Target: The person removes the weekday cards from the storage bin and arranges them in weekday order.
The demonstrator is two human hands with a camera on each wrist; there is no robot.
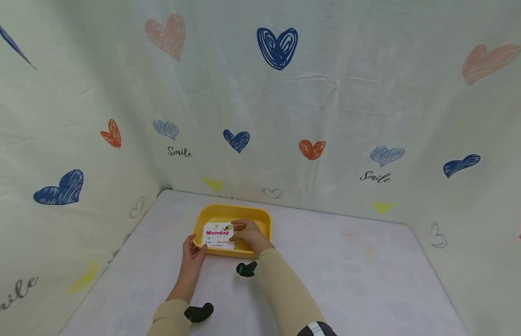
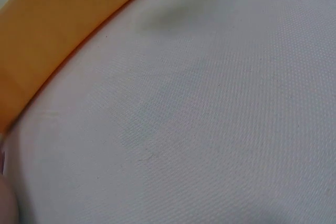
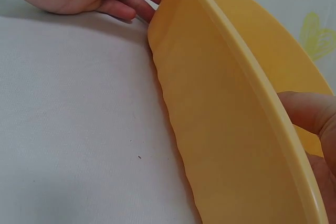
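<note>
A yellow tray [image 1: 239, 253] with rounded corners stands near the back left of the table. My left hand [image 1: 194, 255] grips its front left corner, thumb at the front rim and fingers along the left side. In the tray lies a white card [image 1: 217, 236] printed "Monday" in red, with a small picture at its top right. My right hand [image 1: 249, 234] reaches over the front rim and pinches the card at its right edge. In the right wrist view the tray's wall [image 3: 220, 119] hides the card, and part of the right hand [image 3: 315, 114] shows behind the rim.
The table [image 1: 348, 270] has a pale cloth and stretches away to the right. A white curtain [image 1: 340, 112] printed with hearts and "Smile" hangs behind and at both sides. Dark curved pieces [image 1: 199, 312] sit at both sleeve cuffs.
</note>
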